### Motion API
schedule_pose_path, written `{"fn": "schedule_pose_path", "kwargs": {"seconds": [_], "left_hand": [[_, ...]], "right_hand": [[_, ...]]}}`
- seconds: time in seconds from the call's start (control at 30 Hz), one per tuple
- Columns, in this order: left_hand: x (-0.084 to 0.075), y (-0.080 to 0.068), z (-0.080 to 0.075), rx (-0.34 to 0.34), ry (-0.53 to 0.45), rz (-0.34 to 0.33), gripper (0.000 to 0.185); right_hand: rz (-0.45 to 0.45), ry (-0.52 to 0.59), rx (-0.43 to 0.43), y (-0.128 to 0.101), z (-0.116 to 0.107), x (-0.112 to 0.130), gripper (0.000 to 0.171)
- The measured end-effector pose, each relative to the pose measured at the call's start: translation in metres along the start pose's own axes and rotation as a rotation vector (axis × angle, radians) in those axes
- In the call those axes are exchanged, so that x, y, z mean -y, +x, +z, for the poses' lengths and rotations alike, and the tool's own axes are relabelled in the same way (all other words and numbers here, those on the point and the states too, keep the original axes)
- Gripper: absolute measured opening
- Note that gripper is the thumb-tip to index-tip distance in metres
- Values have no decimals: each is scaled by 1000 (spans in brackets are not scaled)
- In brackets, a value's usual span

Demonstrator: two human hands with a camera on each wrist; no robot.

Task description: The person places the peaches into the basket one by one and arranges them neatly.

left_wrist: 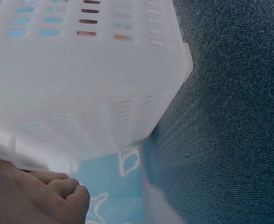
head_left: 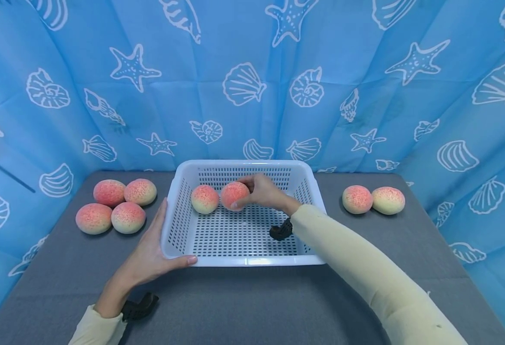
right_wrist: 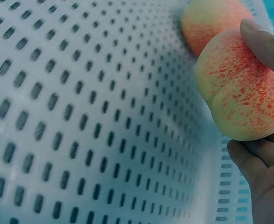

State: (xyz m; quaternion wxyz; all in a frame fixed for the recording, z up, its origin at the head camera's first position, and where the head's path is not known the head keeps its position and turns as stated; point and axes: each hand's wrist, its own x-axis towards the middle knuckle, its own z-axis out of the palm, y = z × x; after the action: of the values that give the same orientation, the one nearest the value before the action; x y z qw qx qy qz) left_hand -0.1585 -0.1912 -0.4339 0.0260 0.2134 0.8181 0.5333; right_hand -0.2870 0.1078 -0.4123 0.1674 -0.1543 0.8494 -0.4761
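A white perforated plastic basket (head_left: 287, 261) stands on the grey cloth. My left hand (head_left: 148, 254) holds its front left corner, thumb on the front rim and fingers along the left side. In the left wrist view, the fingers of that hand (left_wrist: 44, 196) are bent beside the basket wall (left_wrist: 81, 70). Inside the basket, my right hand (head_left: 266, 192) grips a pink and yellow peach (head_left: 233, 193) between thumb and fingers. Another peach (head_left: 205, 199) lies to its left on the basket floor. The right wrist view shows the gripped peach (right_wrist: 244, 88) partly covering the other peach (right_wrist: 211, 21).
Several peaches (head_left: 129, 217) sit in a cluster left of the basket. Two more peaches (head_left: 388, 200) lie side by side to its right. Behind the grey-covered table (head_left: 243, 306) hangs a blue curtain (head_left: 200, 91) with white shells and starfish.
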Motion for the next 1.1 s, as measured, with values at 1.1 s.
{"fn": "schedule_pose_path", "kwargs": {"seconds": [1.1], "left_hand": [[-4, 2, 0, 10, -58, 0, 134]], "right_hand": [[-13, -160, 3, 5, 6, -4, 67]]}}
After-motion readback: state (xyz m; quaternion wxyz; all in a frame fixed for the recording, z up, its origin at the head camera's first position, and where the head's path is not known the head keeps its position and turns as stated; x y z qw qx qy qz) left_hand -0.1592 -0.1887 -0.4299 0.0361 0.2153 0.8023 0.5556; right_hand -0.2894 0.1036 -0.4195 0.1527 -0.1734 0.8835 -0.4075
